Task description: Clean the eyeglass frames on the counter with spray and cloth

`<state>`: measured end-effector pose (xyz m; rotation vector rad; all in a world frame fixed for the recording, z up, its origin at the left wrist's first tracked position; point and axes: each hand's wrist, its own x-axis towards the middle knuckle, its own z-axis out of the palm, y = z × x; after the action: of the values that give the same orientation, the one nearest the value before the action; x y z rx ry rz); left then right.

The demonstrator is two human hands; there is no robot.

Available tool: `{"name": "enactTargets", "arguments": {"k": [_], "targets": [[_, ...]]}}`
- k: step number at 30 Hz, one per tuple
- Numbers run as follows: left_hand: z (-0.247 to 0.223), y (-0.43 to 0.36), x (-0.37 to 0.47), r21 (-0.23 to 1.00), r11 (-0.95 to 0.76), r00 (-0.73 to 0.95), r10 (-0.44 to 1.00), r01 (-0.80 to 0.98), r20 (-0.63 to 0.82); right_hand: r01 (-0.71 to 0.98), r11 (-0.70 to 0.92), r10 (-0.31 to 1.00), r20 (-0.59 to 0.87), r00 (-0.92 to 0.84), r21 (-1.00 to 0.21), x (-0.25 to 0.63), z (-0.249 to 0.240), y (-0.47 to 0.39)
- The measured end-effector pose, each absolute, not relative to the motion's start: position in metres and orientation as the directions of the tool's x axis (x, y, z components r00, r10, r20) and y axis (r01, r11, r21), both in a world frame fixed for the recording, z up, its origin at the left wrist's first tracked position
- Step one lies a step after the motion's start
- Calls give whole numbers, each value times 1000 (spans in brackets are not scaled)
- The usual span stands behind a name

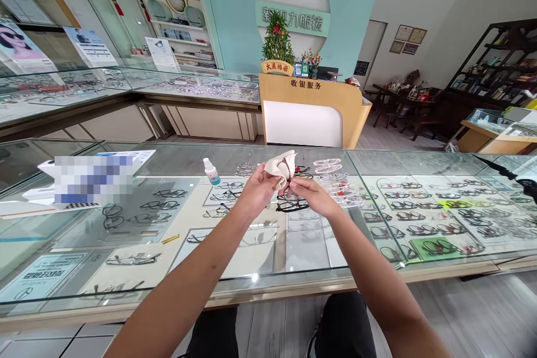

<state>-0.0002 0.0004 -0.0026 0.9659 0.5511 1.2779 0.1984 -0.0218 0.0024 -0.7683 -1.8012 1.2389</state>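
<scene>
A cream cloth (280, 168) is bunched up above the glass display case (247, 268), pinched in my left hand (259, 190). My right hand (312, 194) is closed at the cloth's right side, its fingertips on a thin dark part that looks like a glasses frame, mostly covered by the cloth. Just below the hands, black-framed glasses (292, 207) show in the case area. Left of my hands, a small spray bottle (211, 172) with a white cap and blue liquid stands on the glass.
Papers and a white box (37, 193) lie on the case at the left. Rows of glasses (423, 229) fill the case at the right, with a black strap-like object (503, 170) at the far right. A wooden cashier desk (310, 92) stands beyond the case.
</scene>
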Motion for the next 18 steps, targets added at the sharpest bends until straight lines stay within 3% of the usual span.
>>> {"name": "enactTargets", "arguments": {"k": [18], "targets": [[-5, -6, 9, 926, -78, 279, 941, -370, 191, 13, 284, 814, 234, -532, -959, 186, 0, -28]]}}
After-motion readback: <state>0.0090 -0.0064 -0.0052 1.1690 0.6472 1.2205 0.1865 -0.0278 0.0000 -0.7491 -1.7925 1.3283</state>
